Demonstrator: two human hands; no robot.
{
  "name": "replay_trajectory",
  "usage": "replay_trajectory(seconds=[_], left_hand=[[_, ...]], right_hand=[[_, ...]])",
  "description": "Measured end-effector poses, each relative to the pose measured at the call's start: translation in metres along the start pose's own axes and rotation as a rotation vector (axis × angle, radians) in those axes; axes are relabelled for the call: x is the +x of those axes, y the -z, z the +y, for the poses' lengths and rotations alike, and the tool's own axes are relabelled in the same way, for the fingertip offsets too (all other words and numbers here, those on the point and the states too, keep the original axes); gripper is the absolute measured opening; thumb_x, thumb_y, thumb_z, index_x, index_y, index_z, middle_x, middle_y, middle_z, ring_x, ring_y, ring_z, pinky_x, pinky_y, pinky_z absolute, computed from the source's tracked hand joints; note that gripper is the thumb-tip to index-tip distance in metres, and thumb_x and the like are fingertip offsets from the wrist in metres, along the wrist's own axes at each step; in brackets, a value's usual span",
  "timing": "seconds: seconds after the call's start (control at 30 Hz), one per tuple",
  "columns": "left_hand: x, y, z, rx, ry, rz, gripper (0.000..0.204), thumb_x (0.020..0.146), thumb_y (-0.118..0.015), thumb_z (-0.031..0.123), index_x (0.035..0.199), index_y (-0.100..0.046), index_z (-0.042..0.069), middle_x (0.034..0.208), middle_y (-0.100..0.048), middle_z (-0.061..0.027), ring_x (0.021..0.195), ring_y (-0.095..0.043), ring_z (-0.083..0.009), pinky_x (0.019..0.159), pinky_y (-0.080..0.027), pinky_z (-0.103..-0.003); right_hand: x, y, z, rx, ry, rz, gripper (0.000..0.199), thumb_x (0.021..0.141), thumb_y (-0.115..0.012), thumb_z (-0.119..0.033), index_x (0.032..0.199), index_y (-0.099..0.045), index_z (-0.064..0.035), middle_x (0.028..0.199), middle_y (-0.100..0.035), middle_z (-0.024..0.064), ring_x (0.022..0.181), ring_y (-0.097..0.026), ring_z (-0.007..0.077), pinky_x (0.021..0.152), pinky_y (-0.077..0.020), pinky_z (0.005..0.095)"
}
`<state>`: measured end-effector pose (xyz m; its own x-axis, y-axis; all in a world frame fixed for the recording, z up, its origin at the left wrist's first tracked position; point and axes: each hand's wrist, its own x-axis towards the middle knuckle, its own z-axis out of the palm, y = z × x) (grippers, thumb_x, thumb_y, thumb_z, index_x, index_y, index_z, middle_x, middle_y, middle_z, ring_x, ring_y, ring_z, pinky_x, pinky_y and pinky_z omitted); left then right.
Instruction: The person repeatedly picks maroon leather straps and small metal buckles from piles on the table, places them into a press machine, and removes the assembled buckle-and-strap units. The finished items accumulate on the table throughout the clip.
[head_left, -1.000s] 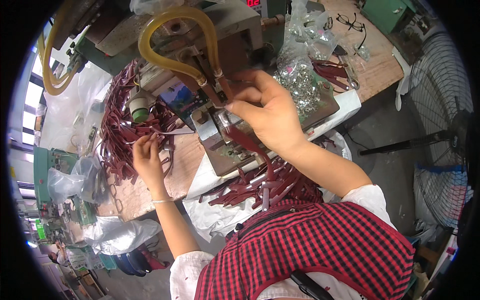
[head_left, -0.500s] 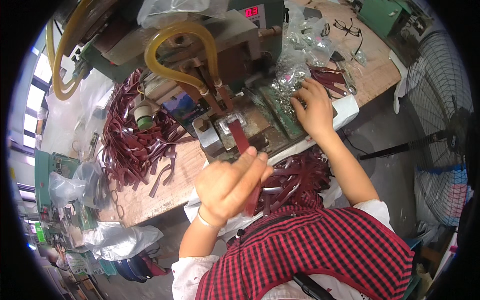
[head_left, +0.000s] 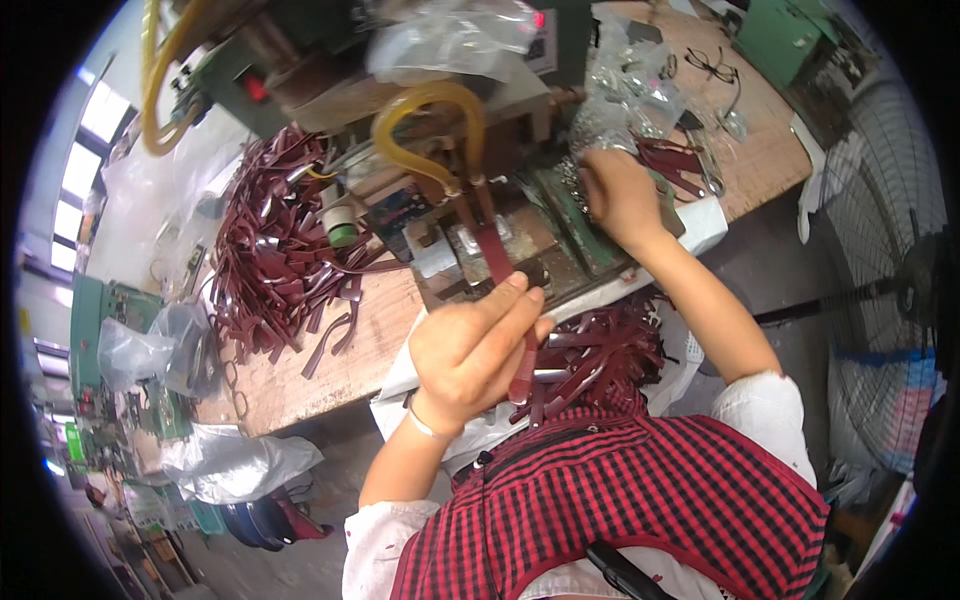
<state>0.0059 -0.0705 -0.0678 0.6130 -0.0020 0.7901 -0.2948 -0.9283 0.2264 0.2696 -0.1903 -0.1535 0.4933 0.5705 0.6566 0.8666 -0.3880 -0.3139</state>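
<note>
A dark red strap [head_left: 494, 254] runs from the small metal block under a bench press [head_left: 555, 105] toward me. My left hand [head_left: 465, 355] pinches it between thumb and fingers, and its tail hangs below that hand. The strap's far end lies on the block, just below two upright metal prongs with a yellow tube [head_left: 428, 92] looped above them. Over a green tray of small shiny metal pieces [head_left: 568, 182], my right hand [head_left: 622, 205] dips with its fingers bent down. Motion blurs those fingers, and their tips are hard to see.
A heap of dark red straps [head_left: 270, 250] covers the bench at left, beside a green-and-white round container [head_left: 340, 228]. More straps [head_left: 610, 345] lie between me and the bench. Plastic bags [head_left: 635, 95], eyeglasses [head_left: 712, 65] and scissors [head_left: 711, 175] sit at back right, near a large fan [head_left: 880, 290].
My right hand has moved down into the metal pieces, its fingers drawing closer together. My left hand still holds the strap at the block. The whole view has shifted slightly.
</note>
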Motion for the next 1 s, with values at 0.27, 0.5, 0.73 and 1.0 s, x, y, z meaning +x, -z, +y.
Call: replay_trajectory(seconds=[0.27, 0.5, 0.73, 1.0], left_hand=[[-0.074, 0.078, -0.026, 0.291, 0.624, 0.371, 0.013, 0.093, -0.067, -0.01, 0.104, -0.072, -0.006, 0.093, -0.073, -0.014, 0.077, -0.066, -0.0179, 0.076, -0.053, -0.029], [-0.081, 0.058, -0.146, 0.703, 0.37, -0.271, 0.018, 0.078, -0.08, 0.008, 0.096, -0.078, 0.009, 0.104, -0.069, -0.0063, 0.097, -0.06, -0.0291, 0.084, -0.048, -0.04], [-0.114, 0.054, -0.182, 0.723, 0.314, -0.127, 0.031, 0.076, -0.072, 0.001, 0.106, -0.074, 0.008, 0.124, -0.071, -0.0088, 0.098, -0.062, -0.0308, 0.09, -0.048, -0.042], [-0.116, 0.074, -0.165, -0.397, 0.914, 0.382, 0.025, 0.107, -0.056, 0.01, 0.13, -0.059, -0.001, 0.107, -0.074, -0.0133, 0.088, -0.069, -0.0135, 0.087, -0.057, -0.029]], right_hand=[[-0.054, 0.022, 0.013, 1.037, -0.764, 0.447, 0.017, 0.1, -0.068, -0.011, 0.112, -0.071, -0.0004, 0.096, -0.069, -0.0002, 0.083, -0.059, 0.0067, 0.077, -0.0468, 0.0224], [-0.004, -0.009, -0.035, 0.795, -0.529, 0.325, 0.014, 0.097, -0.073, -0.009, 0.108, -0.074, -0.0011, 0.098, -0.072, -0.0002, 0.089, -0.063, 0.0064, 0.082, -0.049, 0.0215], [-0.05, 0.034, -0.007, 0.571, -0.64, 0.122, 0.017, 0.093, -0.072, -0.004, 0.109, -0.069, 0.0004, 0.093, -0.072, 0.0032, 0.088, -0.065, 0.0084, 0.082, -0.0494, 0.023], [-0.011, 0.081, -0.075, 0.831, -0.486, -0.072, 0.022, 0.088, -0.079, -0.006, 0.106, -0.069, 0.0006, 0.1, -0.072, 0.0044, 0.093, -0.068, 0.0112, 0.085, -0.0531, 0.0261]])
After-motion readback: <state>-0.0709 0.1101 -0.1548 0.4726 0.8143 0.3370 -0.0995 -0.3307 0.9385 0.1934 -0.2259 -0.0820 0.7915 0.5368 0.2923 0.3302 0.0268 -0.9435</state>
